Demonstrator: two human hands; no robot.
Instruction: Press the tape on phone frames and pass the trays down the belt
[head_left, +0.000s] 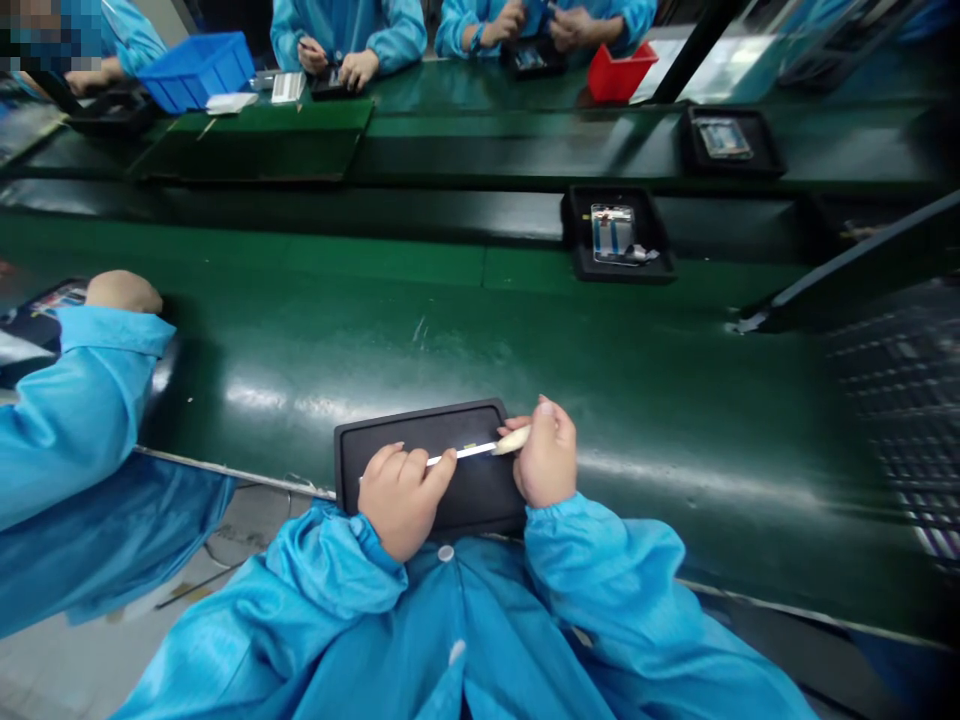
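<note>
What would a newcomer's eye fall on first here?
Probably the pale-handled tool at lower centre, gripped by the right hand, the left hand at its white shaft, over a black tray. Then the red bin, top right of centre, and the blue bin, upper left.

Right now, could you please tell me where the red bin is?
In the head view, the red bin is near the top, right of centre, on the far green bench, between a co-worker's hand and a dark post.

At lower centre, my left hand [405, 498] is gripping, back upward; lower right of centre, my right hand [550, 458] is clenching.
</note>
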